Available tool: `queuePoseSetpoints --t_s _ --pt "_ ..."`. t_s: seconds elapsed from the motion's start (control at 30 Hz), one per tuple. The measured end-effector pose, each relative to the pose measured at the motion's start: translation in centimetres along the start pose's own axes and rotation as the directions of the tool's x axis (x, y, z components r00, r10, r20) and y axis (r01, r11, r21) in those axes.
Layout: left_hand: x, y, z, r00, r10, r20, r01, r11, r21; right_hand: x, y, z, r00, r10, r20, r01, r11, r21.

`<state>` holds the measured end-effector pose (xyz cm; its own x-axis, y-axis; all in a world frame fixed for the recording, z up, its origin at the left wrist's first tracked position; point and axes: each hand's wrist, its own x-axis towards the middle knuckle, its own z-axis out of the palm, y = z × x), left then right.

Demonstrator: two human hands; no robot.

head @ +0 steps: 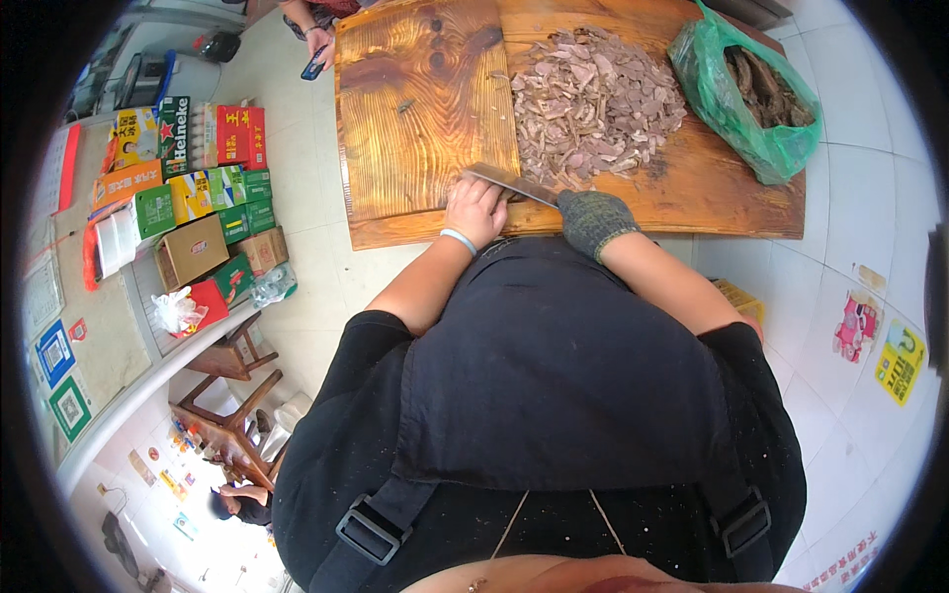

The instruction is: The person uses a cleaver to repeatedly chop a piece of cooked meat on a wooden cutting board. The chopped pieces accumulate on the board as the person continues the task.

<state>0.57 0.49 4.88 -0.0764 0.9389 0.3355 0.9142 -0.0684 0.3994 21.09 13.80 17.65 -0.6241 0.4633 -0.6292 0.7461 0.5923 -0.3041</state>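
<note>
My right hand (597, 222), in a dark knit glove, grips the handle of a broad-bladed knife (515, 184) above the front edge of a wooden board (422, 111). The blade reaches left, past the fingertips of my bare left hand (474, 211). That hand lies at the board's front edge with its fingers bent; whatever is under them is mostly hidden by the fingers and blade. A large heap of sliced brownish meat (593, 104) covers the wooden table just right of the board. Farther right stands an open green plastic bag (741, 96) with dark chunks inside.
Past the board's far left corner, another person's hand (319, 43) holds a phone (313, 67). Stacked drink cartons (193, 248) stand to the left, near wooden stools (230, 359). A tiled wall (852, 215) is at the right. A seated person (245, 504) is at lower left.
</note>
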Motion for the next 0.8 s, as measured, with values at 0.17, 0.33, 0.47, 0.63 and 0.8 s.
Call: queuePoseSetpoints --t_s 0.17,0.33,0.47,0.63,0.8 --pt "-0.8 -1.8 1.5 0.999 0.001 -0.054 -0.005 0.997 -0.082 0.0 -0.3 0.1 0.999 0.007 -0.034 -0.009 0.998 -0.057" --pt "-0.7 -2.6 2.1 0.994 0.044 -0.1 -0.057 0.99 -0.129 -0.8 -0.6 -0.6 0.998 0.057 0.029 -0.055 0.996 -0.075" --pt "-0.3 -2.9 1.6 0.992 0.075 -0.1 -0.085 0.991 -0.105 1.6 -2.2 -0.1 0.998 0.045 0.042 -0.044 0.998 -0.035" --pt "-0.3 -2.5 1.4 0.994 0.029 -0.101 -0.039 0.995 -0.093 5.9 -5.7 0.4 0.998 0.036 -0.045 -0.036 0.999 -0.007" --pt "0.0 -2.7 1.2 0.993 0.07 -0.1 -0.086 0.981 -0.172 7.7 -6.9 -1.9 0.998 -0.039 0.048 0.043 0.995 -0.09"
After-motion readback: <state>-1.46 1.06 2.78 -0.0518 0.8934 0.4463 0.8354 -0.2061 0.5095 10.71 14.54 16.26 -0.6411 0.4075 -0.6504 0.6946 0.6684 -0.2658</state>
